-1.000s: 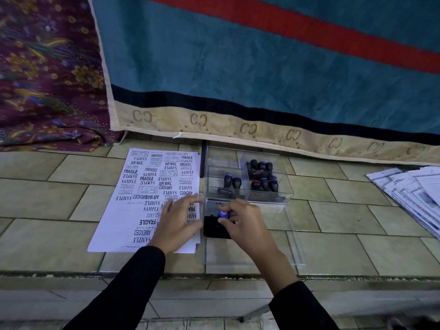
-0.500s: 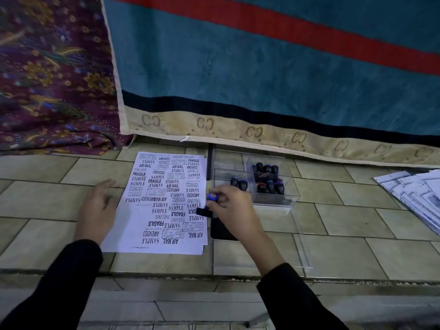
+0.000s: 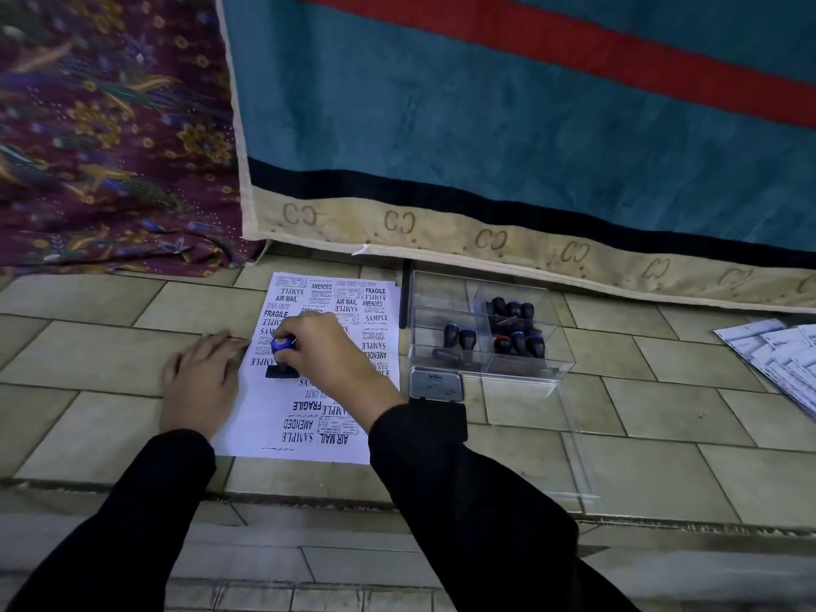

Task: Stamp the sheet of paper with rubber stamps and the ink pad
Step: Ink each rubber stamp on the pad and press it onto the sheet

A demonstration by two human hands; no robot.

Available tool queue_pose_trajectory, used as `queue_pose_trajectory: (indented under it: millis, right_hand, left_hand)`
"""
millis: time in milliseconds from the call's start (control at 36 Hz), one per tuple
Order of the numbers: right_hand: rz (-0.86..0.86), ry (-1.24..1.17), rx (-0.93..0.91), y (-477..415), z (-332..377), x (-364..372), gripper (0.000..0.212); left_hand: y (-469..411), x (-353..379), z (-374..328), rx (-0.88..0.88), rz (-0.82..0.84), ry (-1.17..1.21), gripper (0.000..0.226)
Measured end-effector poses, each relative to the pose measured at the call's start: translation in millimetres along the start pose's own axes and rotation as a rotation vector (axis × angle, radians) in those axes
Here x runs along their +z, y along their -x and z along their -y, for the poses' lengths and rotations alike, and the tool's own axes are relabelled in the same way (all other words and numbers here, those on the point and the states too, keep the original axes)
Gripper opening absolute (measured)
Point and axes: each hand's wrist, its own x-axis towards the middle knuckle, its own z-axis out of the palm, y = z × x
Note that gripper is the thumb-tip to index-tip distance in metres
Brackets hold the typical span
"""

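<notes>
1. The right hand (image 3: 329,351) is gripping a rubber stamp (image 3: 281,345) by its blue-topped handle, fingers curled round it.
2. The stamp is standing upright, its black base touching the sheet of paper (image 3: 273,417) on the left half.
3. The left hand (image 3: 201,382) is lying flat with straight fingers, pressing down on the sheet's left edge and the tiled floor (image 3: 88,346) beside it.
4. The two hands are sitting close together but not touching.
5. The sheet is lying on the floor, already crowded with printed words.
6. The ink pad (image 3: 436,384) is lying just right of the sheet, its near edge hidden under the right sleeve.
7. A clear box (image 3: 441,293) is standing just behind the pad, holding spare stamps (image 3: 514,335).
8. A stack of papers (image 3: 777,360) is lying well off to the right.
</notes>
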Motion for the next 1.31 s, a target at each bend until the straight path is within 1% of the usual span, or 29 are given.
queue_pose_trajectory:
  millis: [167,361,611,778,861,944,1056,1194,1306]
  right_hand:
    - [0.012,0.021,-0.006,-3.2,-2.8,5.4,0.018]
    - [0.026,0.032,0.011,-4.8,-4.2,7.3,0.023]
    - [0.047,0.044,0.022,-7.6,-5.1,10.3,0.021]
    - [0.063,0.056,0.014,-5.2,-5.5,14.0,0.015]
    - [0.045,0.040,0.032,-4.7,-5.6,13.5,0.012]
    - [0.054,0.029,0.055,-7.6,-3.4,12.4,0.013]
    - [0.063,0.033,0.028,-3.3,-4.9,15.6,0.013]
    - [0.020,-0.021,0.070,-1.1,-4.5,16.5,0.003]
    - [0.039,-0.011,0.042,3.8,-4.3,17.7,0.010]
  left_hand:
    - [-1.1,1.9,1.7,0.000,-0.006,-0.001,0.034]
    - [-1.7,2.2,1.4,-0.001,-0.003,0.004,0.036]
    - [-1.2,1.0,-0.3,-0.011,-0.014,0.008,0.038]
    - [-0.2,0.9,-1.7,-0.015,-0.010,0.012,0.038]
    - [-0.1,0.4,-2.4,-0.025,-0.002,0.004,0.038]
    - [0.4,-1.0,-4.1,-0.022,0.001,0.009,0.038]
    - [0.5,-1.8,-6.4,-0.037,0.005,0.010,0.038]
    - [0.5,-1.8,-5.2,-0.035,0.026,0.019,0.039]
    - [1.3,-1.4,-4.5,-0.031,0.013,0.031,0.041]
